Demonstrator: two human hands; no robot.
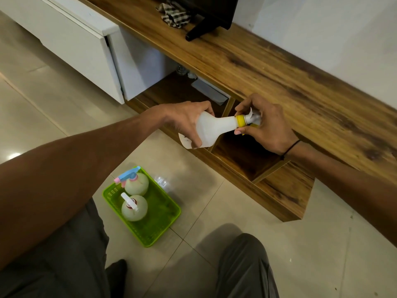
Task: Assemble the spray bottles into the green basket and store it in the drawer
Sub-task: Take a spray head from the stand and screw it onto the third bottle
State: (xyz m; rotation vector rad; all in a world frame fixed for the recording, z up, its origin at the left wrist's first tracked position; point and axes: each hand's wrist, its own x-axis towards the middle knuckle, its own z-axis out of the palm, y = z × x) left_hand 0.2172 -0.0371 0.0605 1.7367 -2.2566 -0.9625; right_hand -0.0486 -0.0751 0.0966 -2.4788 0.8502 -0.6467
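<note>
My left hand grips the body of a white spray bottle, held sideways in front of the wooden cabinet. My right hand pinches its spray head at the yellow collar on the bottle's neck. Below, on the floor, a green basket holds two round pale bottles: one with a blue and pink spray head, one with a white spray head. Both stand upright at the basket's left end.
A low wooden cabinet runs diagonally, with open compartments under my hands. A white drawer is pulled out at the upper left. A checked cloth and a black stand sit on top. My knees are at the bottom.
</note>
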